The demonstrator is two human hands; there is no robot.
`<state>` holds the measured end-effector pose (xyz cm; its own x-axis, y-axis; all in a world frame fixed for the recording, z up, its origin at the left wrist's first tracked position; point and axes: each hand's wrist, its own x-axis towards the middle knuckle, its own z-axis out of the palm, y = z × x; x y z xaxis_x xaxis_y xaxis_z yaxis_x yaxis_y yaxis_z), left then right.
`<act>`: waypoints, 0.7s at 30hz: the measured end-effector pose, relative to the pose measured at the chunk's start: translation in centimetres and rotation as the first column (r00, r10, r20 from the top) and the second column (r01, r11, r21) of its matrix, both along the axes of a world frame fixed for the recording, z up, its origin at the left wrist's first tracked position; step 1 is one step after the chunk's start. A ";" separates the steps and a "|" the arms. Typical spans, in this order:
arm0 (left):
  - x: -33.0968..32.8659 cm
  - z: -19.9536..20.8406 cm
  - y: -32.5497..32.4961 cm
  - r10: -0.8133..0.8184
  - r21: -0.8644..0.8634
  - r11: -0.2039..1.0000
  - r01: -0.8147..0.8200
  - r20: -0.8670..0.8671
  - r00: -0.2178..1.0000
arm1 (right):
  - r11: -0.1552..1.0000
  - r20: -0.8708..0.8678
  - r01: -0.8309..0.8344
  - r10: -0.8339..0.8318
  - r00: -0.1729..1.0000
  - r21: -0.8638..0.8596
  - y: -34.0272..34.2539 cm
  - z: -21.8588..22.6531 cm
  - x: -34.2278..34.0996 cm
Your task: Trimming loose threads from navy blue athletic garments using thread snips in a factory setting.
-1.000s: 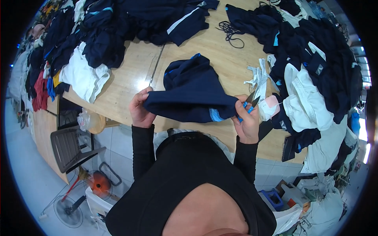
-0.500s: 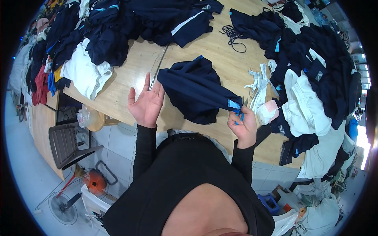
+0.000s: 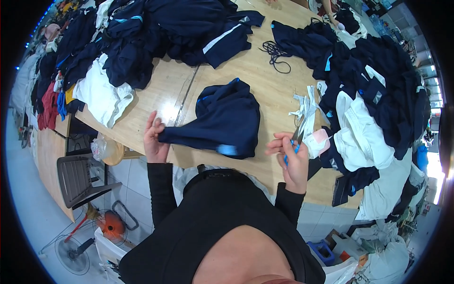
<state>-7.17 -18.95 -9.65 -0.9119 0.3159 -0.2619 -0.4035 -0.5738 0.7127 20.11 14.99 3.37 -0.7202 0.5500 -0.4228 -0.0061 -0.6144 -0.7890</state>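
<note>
A navy garment point(image 3: 231, 118) lies bunched on the wooden table in front of me, with a blurred light-blue patch near its front edge. My left hand point(image 3: 155, 142) is closed around one end of it, which stretches out to the left. My right hand point(image 3: 294, 165), to the right of the garment and apart from it, has small scissors point(image 3: 294, 146) with blue handles in its grip. Their blades point up and away from me. Some fingers of that hand reach out to the left.
White strips point(image 3: 307, 111) and a pink-and-white piece point(image 3: 318, 142) lie beside my right hand. Navy garments point(image 3: 388, 85) are heaped to the right, more at the far left. White clothing point(image 3: 101, 92) sits left; a dark cord point(image 3: 275, 54) lies far off. Another person's arm point(image 3: 327, 8) shows far right.
My left hand, open before, now grips the garment's end, and the garment has been pulled left. My right hand has let go of the garment's patched end and keeps the scissors.
</note>
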 end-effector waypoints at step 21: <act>2.9 11.2 13.7 -0.554 -0.570 0.791 0.222 -0.514 0.655 | 0.806 -0.147 0.257 -0.210 0.967 0.533 2.6 -2.8 -2.4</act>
